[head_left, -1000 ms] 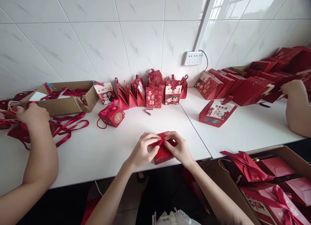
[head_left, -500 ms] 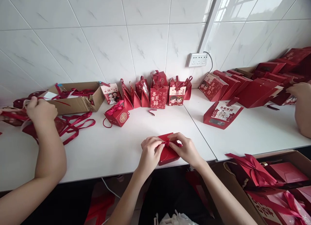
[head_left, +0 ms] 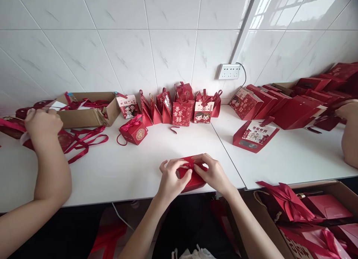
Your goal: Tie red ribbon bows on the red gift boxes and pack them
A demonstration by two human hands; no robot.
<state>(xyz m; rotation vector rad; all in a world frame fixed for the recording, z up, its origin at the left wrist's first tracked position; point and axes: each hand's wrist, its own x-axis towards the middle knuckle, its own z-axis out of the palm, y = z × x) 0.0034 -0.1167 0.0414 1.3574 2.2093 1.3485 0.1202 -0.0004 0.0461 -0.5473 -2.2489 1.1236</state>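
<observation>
A small red gift box point(head_left: 196, 183) lies near the table's front edge, with a red ribbon point(head_left: 191, 164) knotted on top of it. My left hand point(head_left: 171, 177) pinches the ribbon from the left, its thumb and forefinger curled at the knot. From the other side my right hand point(head_left: 213, 172) grips the ribbon, fingers bent over the box. Parts of the bow are hidden by my fingers. Farther back and left stands a finished-looking box with a bow point(head_left: 134, 130).
Several printed red boxes point(head_left: 182, 112) stand along the tiled wall. At left, a co-worker's hand point(head_left: 43, 124) is by loose ribbons point(head_left: 86, 141) and a cardboard box point(head_left: 84, 118). Another person's hand point(head_left: 348, 113) is at right. A carton point(head_left: 268, 225) of red boxes sits below the table's edge.
My left finger and thumb have shifted slightly at the knot, and the thumb sits a little farther right. The co-worker's hand at left has moved slightly left.
</observation>
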